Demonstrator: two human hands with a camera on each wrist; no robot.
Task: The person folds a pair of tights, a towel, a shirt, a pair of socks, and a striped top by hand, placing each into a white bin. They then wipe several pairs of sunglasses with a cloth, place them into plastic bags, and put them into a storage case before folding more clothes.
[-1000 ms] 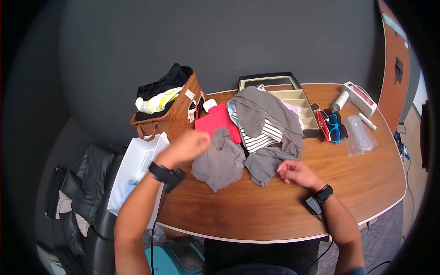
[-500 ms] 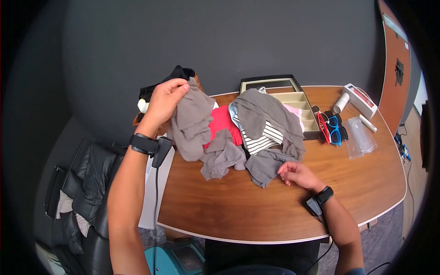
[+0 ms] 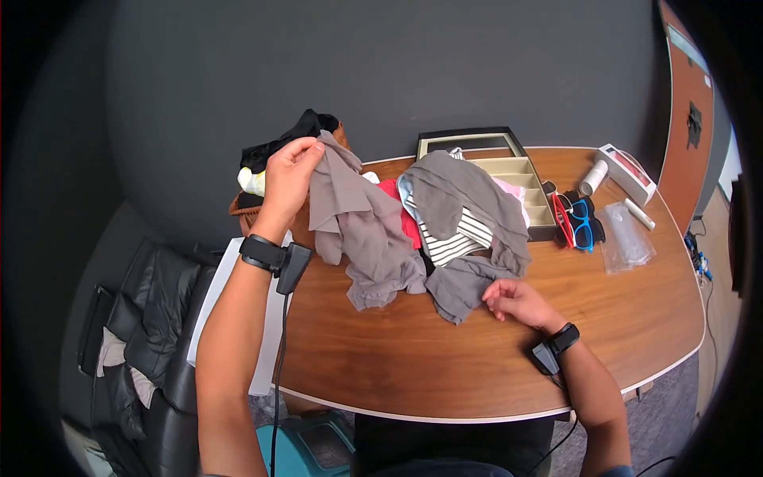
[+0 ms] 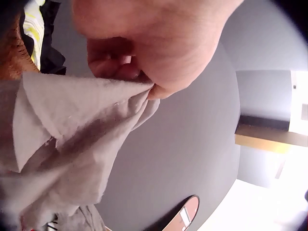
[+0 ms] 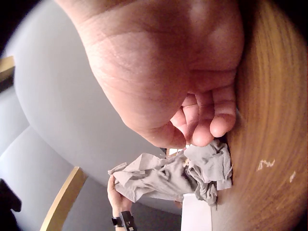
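My left hand point(image 3: 288, 181) pinches a light grey garment point(image 3: 358, 211) between thumb and fingers, in front of the brown basket point(image 3: 245, 204). From the pinch, the cloth hangs in loose folds in the left wrist view, and its lower end lies on the table. On the table's right half rests my right hand point(image 3: 520, 304), its fingers loosely curled with nothing in them. Its fingertips are right at the edge of a darker grey cloth point(image 3: 465, 288). Behind that, another grey garment point(image 3: 453, 187) lies over a black-and-white striped piece point(image 3: 461, 238). Red cloth point(image 3: 411, 232) shows beside the stripes.
The basket holds black clothing point(image 3: 290, 139) and a yellow-white piece. A compartment box point(image 3: 544, 233) stands at the back. To its right are blue-framed glasses point(image 3: 582, 225), red-framed ones, a clear plastic bag point(image 3: 628, 245) and a white box point(image 3: 628, 173). A white container point(image 3: 274, 350) stands left.
My left hand has taken hold of the light grey garment and raised it up and back, drawing its crumpled heap out into a long hanging piece. The right hand stays in place.
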